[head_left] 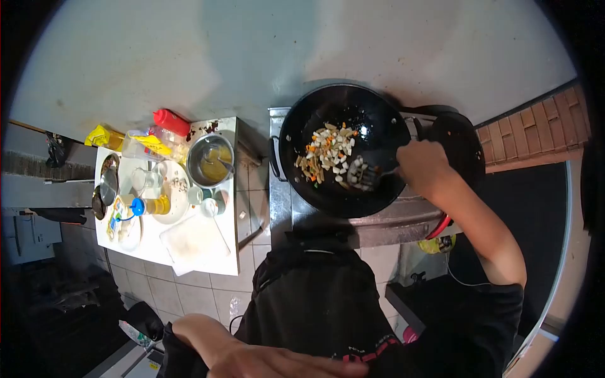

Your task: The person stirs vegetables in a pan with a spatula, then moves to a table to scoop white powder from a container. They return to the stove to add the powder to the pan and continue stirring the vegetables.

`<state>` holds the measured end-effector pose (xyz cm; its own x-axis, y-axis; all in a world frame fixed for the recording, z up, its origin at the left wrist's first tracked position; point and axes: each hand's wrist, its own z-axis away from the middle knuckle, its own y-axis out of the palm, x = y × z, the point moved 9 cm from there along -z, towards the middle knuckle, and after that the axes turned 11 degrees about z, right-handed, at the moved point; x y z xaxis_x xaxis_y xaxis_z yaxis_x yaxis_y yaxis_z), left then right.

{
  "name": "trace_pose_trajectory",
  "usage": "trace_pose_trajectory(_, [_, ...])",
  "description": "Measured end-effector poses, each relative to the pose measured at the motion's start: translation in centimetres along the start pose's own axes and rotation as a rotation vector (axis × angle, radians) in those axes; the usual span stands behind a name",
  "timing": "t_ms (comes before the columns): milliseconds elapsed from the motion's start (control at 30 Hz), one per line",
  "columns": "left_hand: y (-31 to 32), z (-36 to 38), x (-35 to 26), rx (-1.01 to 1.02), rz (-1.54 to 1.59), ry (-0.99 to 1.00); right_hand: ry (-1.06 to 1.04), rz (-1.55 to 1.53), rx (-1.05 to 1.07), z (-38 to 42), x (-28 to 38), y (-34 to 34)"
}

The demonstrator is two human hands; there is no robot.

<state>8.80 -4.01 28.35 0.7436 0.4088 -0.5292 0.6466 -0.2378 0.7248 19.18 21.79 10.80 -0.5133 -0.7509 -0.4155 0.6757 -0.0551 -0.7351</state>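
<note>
My right hand [423, 165] is closed around the handle of a slotted spatula [364, 176], and most of the handle is hidden by the fingers. The spatula's head rests inside a large black wok [353, 205], against the chopped food [328, 151]. That food is pale white, orange and brownish pieces, heaped on the wok's left and middle. At the bottom edge of the view lies my left hand [277, 364], held flat before my dark shirt with its fingers stretched out; it holds nothing, and part of it is cut off by the frame.
The wok sits on a metal stove [384, 230], with a second dark pan [457, 142] at its right. On the white table [151, 249] at left stand a steel bowl [211, 160], a red-capped bottle [171, 122], a blue-capped jar [151, 206] and a cutting board [196, 244].
</note>
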Motion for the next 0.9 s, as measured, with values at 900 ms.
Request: trace_pose_trajectory(900, [-33.1,-1.2,7.4,-0.548,-1.401,-0.246,-0.143,-0.053,0.002,-3.3,1.7,-0.8])
